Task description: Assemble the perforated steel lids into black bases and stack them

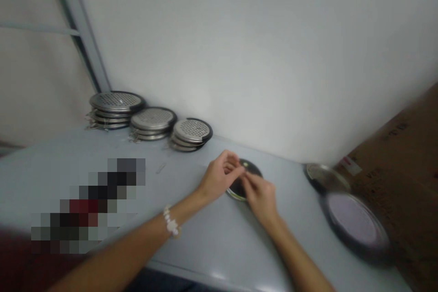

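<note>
A dark round disc with a thin shiny rim [253,169] lies on the table under my hands. My left hand [217,175], with a white beaded bracelet at the wrist, is held over its left side, thumb and fingers pinched together. From the right, my right hand [263,195] meets it, also in a pinch. The fingertips of both hands come together above the disc. Whatever they hold there is too small and blurred to make out. My hands cover much of the disc.
Perforated round metal plates with black edging stand along the wall in a large stack [116,100], a middle stack [153,118] and a small stack [193,131]. A small clear strip [160,167] lies nearby. At right are two round pieces [326,177] [354,219] and a cardboard box [393,159].
</note>
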`<state>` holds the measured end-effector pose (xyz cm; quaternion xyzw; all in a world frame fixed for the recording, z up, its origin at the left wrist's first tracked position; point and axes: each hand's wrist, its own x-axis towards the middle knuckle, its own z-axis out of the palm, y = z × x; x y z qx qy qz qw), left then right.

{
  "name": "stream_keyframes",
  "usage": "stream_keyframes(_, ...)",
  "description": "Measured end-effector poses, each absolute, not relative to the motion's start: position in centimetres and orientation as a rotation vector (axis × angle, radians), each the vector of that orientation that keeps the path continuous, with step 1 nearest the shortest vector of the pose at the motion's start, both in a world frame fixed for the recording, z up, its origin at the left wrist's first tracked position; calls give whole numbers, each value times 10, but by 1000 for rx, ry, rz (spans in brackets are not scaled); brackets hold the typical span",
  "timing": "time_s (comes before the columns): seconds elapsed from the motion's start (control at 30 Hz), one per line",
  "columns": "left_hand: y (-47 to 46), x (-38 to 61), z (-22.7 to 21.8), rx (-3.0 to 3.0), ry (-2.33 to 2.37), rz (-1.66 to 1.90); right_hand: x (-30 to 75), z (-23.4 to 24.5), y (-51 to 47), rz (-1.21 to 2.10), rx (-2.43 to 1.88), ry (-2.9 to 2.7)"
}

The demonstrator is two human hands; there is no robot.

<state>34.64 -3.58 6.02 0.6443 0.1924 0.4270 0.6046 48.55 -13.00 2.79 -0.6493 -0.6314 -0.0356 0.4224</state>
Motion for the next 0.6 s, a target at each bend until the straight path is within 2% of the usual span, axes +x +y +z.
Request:
stream_keyframes(0.23,-37,342,59,1882,429,917,482,39,-132,133,-1600,-1456)
stream_keyframes(0.43,-39,343,57,2030,306,862,492,51,-145,637,-1367,-1332)
stream_keyframes(0.6,-42,344,52,2143,341,868,495,46,-153,593,-1460,-1285)
